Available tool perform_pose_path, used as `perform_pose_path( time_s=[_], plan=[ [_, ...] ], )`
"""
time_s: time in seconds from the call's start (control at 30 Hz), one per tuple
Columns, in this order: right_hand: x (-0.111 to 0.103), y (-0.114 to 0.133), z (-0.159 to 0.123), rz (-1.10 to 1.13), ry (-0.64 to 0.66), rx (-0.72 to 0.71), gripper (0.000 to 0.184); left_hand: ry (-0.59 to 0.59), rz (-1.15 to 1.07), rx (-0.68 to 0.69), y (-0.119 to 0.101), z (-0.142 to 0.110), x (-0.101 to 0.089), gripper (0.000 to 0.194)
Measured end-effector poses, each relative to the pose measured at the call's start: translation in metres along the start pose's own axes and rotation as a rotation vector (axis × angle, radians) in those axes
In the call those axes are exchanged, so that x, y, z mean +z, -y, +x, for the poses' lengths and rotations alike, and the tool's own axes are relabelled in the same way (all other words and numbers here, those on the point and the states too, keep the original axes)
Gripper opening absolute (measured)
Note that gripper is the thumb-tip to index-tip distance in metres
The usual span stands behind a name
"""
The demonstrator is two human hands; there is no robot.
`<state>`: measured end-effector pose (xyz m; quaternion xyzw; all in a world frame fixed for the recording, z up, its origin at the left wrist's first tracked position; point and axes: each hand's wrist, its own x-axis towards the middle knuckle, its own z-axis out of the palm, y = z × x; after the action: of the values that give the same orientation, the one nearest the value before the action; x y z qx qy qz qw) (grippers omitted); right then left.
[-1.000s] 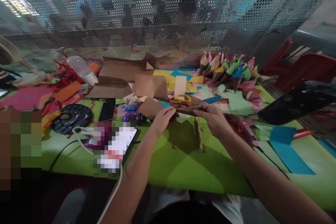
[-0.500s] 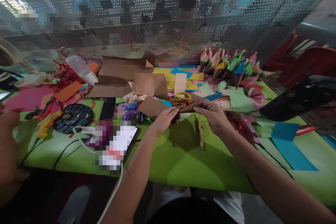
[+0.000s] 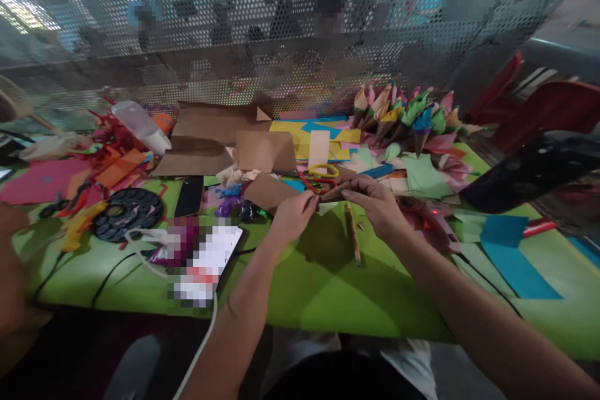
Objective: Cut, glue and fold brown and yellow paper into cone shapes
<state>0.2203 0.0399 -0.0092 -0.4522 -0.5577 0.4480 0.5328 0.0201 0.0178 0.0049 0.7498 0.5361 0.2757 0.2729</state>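
Brown paper [image 3: 335,192] has tipped over the past second, going from nearly level to a slant with its right end higher, between the two hands I follow remotely by head camera. The left hand [image 3: 295,209] pinches the lower end, thumb against fingers; the right hand [image 3: 375,197] closes on the upper end. The paper hangs above the green table [image 3: 304,303]; I cannot tell whether it is rolled or folded. Slack looks like the chief hazard to me: if either pinch loosens, the paper could slip or spring out of shape, while squeezing too hard could crease it. What appears to be a glue gun [image 3: 443,231], red light lit, lies just beside the right forearm [image 3: 435,281]; an outward swing could knock it. The pencil [image 3: 353,234] below could roll if brushed.
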Motion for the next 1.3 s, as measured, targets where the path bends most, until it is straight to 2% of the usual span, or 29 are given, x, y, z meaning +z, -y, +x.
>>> perform_pose_path(
  time_s=[0.17, 0.33, 0.47, 0.6, 0.67, 0.8, 0.9, 1.1, 1.3],
  plan=[
    [-0.001, 0.004, -0.001, -0.041, 0.036, -0.036, 0.012, 0.016, -0.051, 0.023, 0.003, 0.001, 0.003, 0.032],
    [0.000, 0.006, -0.001, -0.047, 0.025, -0.063, 0.011, -0.025, -0.061, 0.056, 0.007, 0.002, 0.006, 0.031],
    [-0.002, 0.004, 0.001, -0.051, -0.004, -0.074, 0.015, -0.071, -0.061, 0.057, 0.007, 0.002, 0.007, 0.032],
    [-0.004, 0.003, 0.002, -0.100, 0.002, -0.056, 0.020, -0.058, -0.076, 0.077, 0.004, 0.001, 0.006, 0.032],
    [-0.004, 0.004, 0.002, -0.060, 0.025, -0.033, 0.019, -0.049, -0.084, 0.097, 0.003, 0.000, 0.004, 0.031],
    [-0.002, 0.006, 0.001, 0.142, 0.154, 0.099, 0.017, -0.049, -0.101, 0.120, 0.004, 0.000, 0.002, 0.029],
    [0.000, 0.006, 0.001, 0.188, 0.135, 0.138, 0.022, -0.052, -0.084, 0.110, 0.005, 0.000, 0.000, 0.028],
    [0.001, 0.008, -0.001, -0.032, 0.032, -0.038, 0.022, -0.044, -0.052, 0.049, 0.003, 0.001, -0.002, 0.029],
    [0.004, 0.011, -0.007, -0.204, 0.025, -0.181, 0.021, 0.034, -0.188, 0.059, 0.000, 0.000, 0.002, 0.033]
  ],
)
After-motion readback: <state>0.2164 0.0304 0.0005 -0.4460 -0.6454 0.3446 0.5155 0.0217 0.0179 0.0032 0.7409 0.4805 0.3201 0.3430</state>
